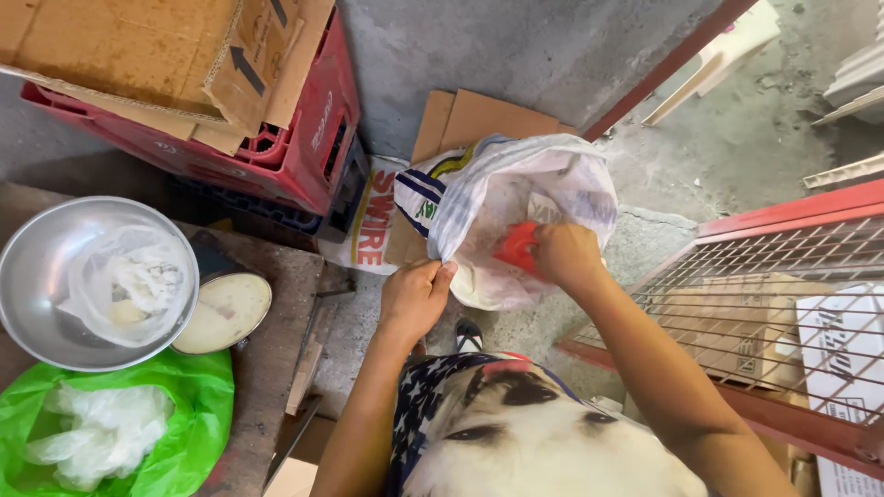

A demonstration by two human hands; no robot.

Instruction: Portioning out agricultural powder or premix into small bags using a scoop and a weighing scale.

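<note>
- Fingers of the left hand (414, 296) are curled tight together, pinching the near rim of a white plastic sack (552, 193) and pulling its mouth wide.
- The right hand (564, 255) reaches down into the sack's mouth, fingers closed around a small red-orange object (516, 247); only part of that object shows past the knuckles, so its shape cannot be told.
- The sack stands on the concrete floor (737, 138) just ahead of the person, leaning against flat pieces of cardboard (479, 120) at a grey wall; its lower half is hidden by its own folded rim and the hands.
- What lies inside the sack is hard to make out beyond pale plastic folds.
- To the left, a wooden table (267, 368) carries a metal bowl (37, 304) holding a clear bag of something whitish, a round lid (226, 313) touching the bowl, and a green plastic bag (184, 433) cut off by the picture's lower edge.
- A red crate (304, 156) with cardboard on top sits behind the table.
- A red wire-mesh frame (792, 267) stands to the right, boxes dimly visible through it.
</note>
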